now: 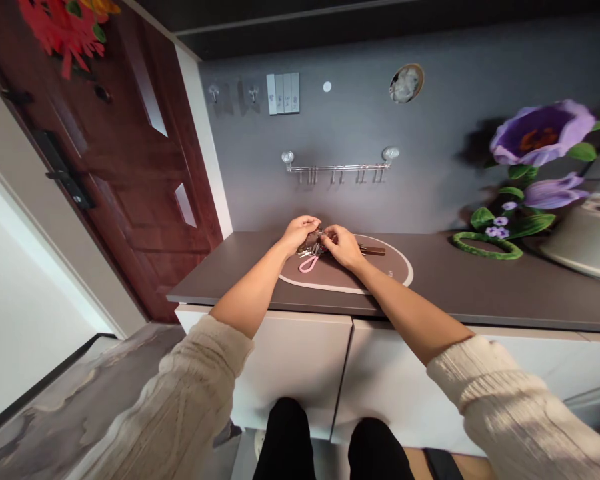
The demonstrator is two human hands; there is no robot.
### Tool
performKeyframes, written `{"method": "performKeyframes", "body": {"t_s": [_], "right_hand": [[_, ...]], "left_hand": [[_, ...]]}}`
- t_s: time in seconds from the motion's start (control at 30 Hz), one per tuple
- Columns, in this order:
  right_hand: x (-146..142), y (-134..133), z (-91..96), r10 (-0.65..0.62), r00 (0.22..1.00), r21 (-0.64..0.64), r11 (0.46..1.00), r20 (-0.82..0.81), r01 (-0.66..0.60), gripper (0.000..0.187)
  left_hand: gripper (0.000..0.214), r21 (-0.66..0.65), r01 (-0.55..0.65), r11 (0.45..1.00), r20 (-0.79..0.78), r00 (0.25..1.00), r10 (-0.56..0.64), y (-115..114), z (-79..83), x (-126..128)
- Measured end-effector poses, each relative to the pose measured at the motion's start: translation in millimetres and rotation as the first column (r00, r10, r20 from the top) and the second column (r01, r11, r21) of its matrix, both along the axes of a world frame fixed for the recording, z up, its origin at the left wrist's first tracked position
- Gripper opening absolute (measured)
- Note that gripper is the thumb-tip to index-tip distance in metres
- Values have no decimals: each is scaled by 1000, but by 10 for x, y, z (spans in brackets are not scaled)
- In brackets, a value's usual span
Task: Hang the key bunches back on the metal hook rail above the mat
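Note:
Both my hands meet over a bunch of keys (314, 249) lying on an oval brown mat (395, 270) on the countertop. My left hand (299, 232) is curled with its fingers pinched on the bunch from the left. My right hand (344, 245) pinches the same bunch from the right. A pink loop (308, 265) hangs from the bunch onto the mat. A brown strap-like piece (373, 251) lies on the mat just right of my right hand.
A chrome hook rail (337, 168) is fixed on the grey wall above the counter (230, 267). Purple artificial flowers (540, 143) and a grey pot (587, 237) stand at the right. A dark red door (110, 153) is at the left.

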State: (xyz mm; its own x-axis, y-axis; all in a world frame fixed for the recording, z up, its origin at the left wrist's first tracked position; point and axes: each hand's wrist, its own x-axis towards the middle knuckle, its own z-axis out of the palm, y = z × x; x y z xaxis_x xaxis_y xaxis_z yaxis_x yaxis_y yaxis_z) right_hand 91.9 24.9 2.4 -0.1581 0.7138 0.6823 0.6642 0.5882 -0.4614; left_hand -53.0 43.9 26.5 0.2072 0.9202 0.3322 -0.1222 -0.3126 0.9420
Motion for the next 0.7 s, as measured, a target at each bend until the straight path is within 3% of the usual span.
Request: {"method": "performKeyframes", "body": {"t_s": [0.47,0.7], "right_hand": [[34,-18,54,-23,999,159,987,-42,30,19],[31,-43,94,6,997,186,983,-71,7,25]], "left_hand": [[34,94,52,994,47,997,-57,-17,-27,-73],[23,229,-66,971,-137,986,99,-54,-18,-101]]}}
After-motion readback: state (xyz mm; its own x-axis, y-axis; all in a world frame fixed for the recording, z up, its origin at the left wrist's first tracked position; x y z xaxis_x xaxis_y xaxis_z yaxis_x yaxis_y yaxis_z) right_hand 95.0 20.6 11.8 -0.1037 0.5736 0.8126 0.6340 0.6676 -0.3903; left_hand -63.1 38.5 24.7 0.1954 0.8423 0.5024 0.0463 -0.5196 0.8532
